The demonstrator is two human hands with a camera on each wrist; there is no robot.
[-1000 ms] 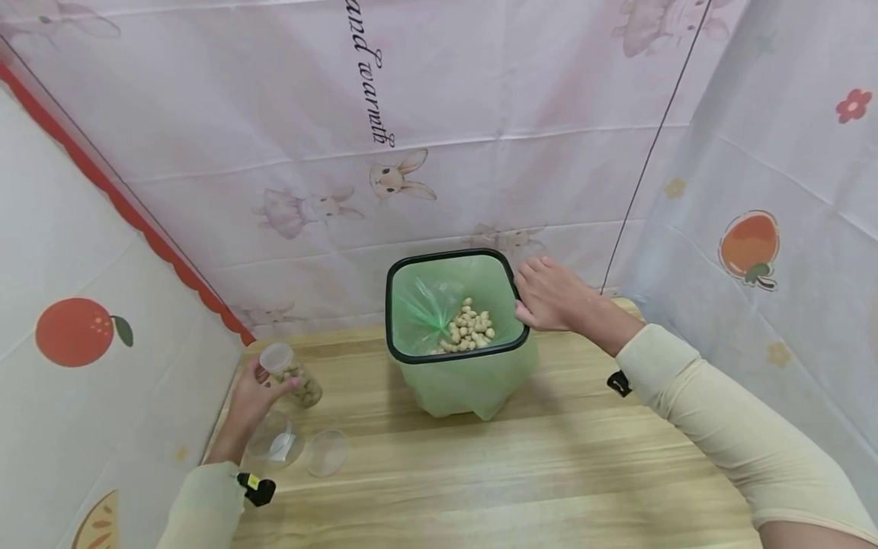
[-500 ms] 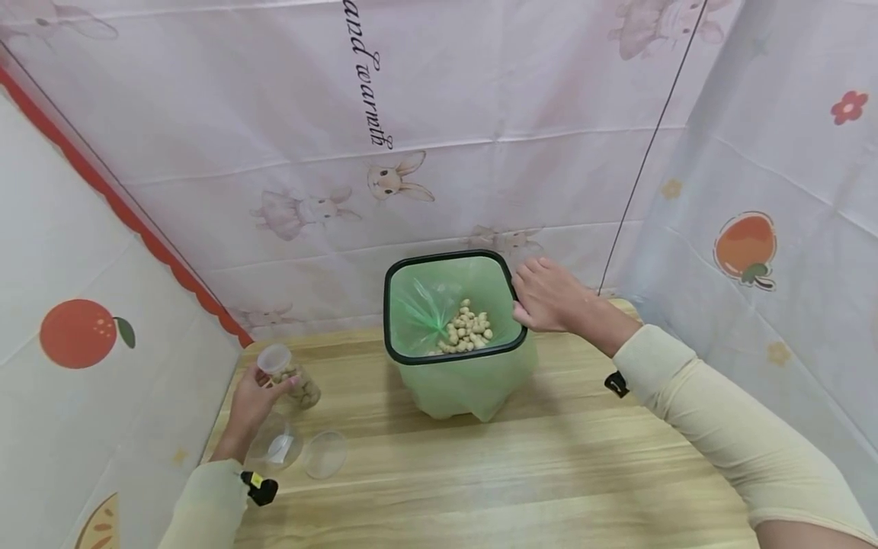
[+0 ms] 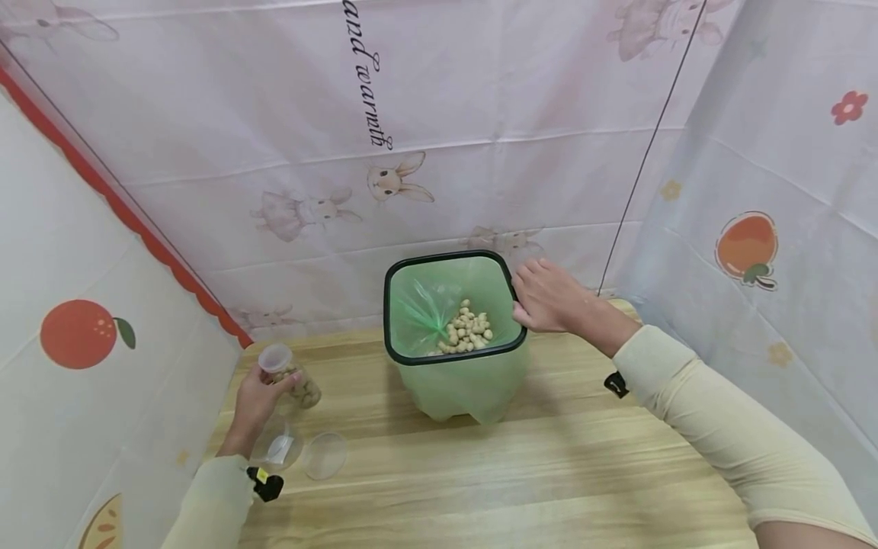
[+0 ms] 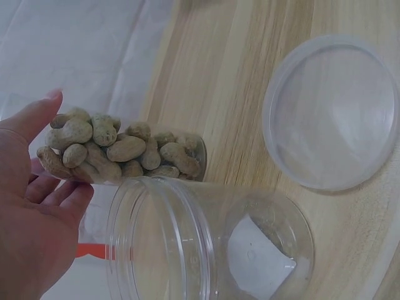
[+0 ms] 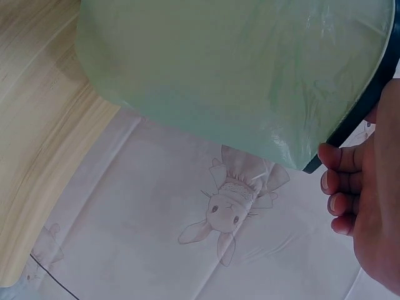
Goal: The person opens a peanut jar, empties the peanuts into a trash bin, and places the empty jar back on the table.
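Note:
My left hand (image 3: 257,398) holds a slim clear jar of unshelled peanuts (image 3: 304,389) at the table's left, thumb on one side and fingers on the other. In the left wrist view the peanuts (image 4: 128,150) show through its wall. Right by it lies a wider, clear jar (image 4: 275,215) with a white label, and past that a loose round clear lid (image 4: 331,112). My right hand (image 3: 554,296) grips the right side of the black rim (image 3: 456,357) of a bin lined with a green bag (image 3: 456,389). Loose peanuts (image 3: 469,329) lie inside, beside a gathered knot of the bag.
The wooden table (image 3: 521,488) has a rounded right edge. Printed cloth (image 3: 439,99) with rabbits hangs close behind the bin, and more cloth walls (image 3: 789,168) stand at both sides.
The right side of the green bag has drawn in slightly below the rim. Both hands keep nearly the same places, the left forearm shifting a little.

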